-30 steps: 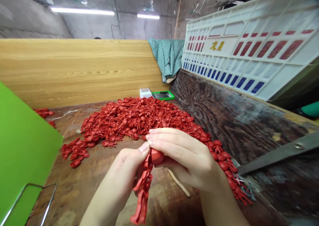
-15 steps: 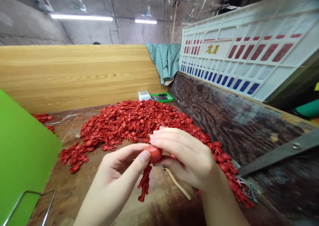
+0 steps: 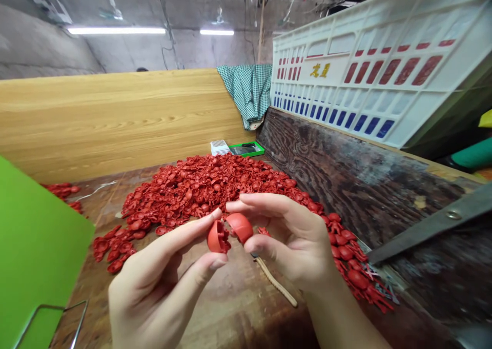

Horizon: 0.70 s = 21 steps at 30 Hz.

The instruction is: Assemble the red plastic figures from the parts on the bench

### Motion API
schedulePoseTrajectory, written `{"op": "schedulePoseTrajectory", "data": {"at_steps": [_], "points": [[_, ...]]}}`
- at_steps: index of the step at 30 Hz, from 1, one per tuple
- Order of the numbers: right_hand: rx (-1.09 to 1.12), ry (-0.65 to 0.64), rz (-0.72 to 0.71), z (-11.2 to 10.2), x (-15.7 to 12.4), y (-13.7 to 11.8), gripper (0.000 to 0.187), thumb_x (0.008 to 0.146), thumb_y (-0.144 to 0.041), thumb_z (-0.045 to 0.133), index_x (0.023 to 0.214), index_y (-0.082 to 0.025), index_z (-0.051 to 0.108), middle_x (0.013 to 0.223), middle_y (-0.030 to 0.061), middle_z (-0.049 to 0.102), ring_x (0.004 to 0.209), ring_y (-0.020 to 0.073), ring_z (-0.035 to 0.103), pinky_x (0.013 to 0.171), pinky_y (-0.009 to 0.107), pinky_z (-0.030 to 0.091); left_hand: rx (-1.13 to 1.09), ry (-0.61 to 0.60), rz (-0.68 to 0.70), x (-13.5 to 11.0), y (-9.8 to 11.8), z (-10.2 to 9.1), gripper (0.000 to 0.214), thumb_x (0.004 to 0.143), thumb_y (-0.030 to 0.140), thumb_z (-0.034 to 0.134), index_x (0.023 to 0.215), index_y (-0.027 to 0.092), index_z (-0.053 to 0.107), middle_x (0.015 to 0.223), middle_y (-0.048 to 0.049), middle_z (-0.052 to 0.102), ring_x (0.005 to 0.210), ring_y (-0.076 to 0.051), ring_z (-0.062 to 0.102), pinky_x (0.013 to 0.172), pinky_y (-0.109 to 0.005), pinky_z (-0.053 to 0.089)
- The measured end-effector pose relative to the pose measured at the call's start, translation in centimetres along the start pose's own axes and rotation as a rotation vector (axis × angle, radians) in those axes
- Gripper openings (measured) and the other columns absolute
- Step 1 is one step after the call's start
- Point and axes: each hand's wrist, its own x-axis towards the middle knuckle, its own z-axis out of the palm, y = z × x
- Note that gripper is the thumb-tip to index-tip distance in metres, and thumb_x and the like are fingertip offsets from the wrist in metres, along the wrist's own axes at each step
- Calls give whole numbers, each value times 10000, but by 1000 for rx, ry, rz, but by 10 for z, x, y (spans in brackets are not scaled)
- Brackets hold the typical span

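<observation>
At the left edge of the counter, a flat bright green panel (image 3: 38,236) was propped, with a bent wire frame (image 3: 54,323) seen against its lower part. Just beyond the panel, a small scatter of red moulded pieces (image 3: 61,192) was lying near the back edge of the counter (image 3: 230,313). A broad heap of the same red pieces (image 3: 200,190) was spread from the back edge toward the right edge, and a wood-grain board (image 3: 115,123) was standing behind it. A red hollow piece (image 3: 218,237) was held by the left hand (image 3: 154,292), pinched between the left fingers (image 3: 180,241) and thumb, above the bare counter. A red dome (image 3: 240,227) was gripped just beside it by the right fingers (image 3: 265,203) of the right hand (image 3: 292,241); whether the two parts were still joined could not be told. A tan strip (image 3: 274,282) was lying beneath the right hand. At the back, a small white box (image 3: 220,147) was placed beside a green tray (image 3: 248,149), in which a dark flat object (image 3: 246,148) was lying. A green checked cloth (image 3: 248,95) was draped over the board's end. Along the right edge, a dark stained plank (image 3: 346,185) was set, with a white plastic crate (image 3: 369,77) above it, its contents hidden. A long steel blade (image 3: 430,231) was lying across the plank.
</observation>
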Motion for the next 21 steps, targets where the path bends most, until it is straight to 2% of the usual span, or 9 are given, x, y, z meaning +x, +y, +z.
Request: {"op": "schedulePoseTrajectory", "data": {"at_steps": [3,6,8,11,16,21], "points": [[43,58,-43,4,-1,2,352,909,-301,886,1247,-298,788,1210,66,847,1092,232,825,977,364,697,-79,80,-50,-4,7,8,315,828,314,934,1133,335,860,1178,4,859,942,-208,849,894,-262,706],[22,90,-88,8,-1,2,309,875,-350,913,1160,-276,820,1151,79,858,1093,267,827,981,421,702,-100,93,-37,-4,10,14,288,837,305,926,1117,316,860,1145,-7,866,930,-228,851,866,-309,729],[-16,94,-105,10,-1,2,304,871,-359,917,1148,-273,829,1132,85,859,1074,272,829,969,434,705,-86,94,8,-4,9,16,268,841,301,921,1103,309,860,1138,-14,865,950,-248,848,880,-353,733],[-46,112,-122,13,-1,4,280,881,-352,909,1139,-273,834,1131,89,858,1077,267,827,968,426,703,-69,80,71,-4,6,16,266,862,271,904,1114,340,857,1146,8,862,982,-232,840,936,-354,713],[-52,153,-105,12,-1,8,270,899,-391,889,1131,-269,827,1120,88,858,1071,258,828,934,394,711,-12,90,58,-4,5,15,312,871,223,893,1149,358,853,1162,19,858,997,-218,833,967,-342,695],[-34,117,-127,12,1,9,252,903,-324,891,1143,-280,828,1148,71,857,1112,241,818,983,385,693,-31,-12,164,0,1,11,438,853,166,896,1214,405,829,1185,47,854,995,-209,839,947,-316,704]]}}
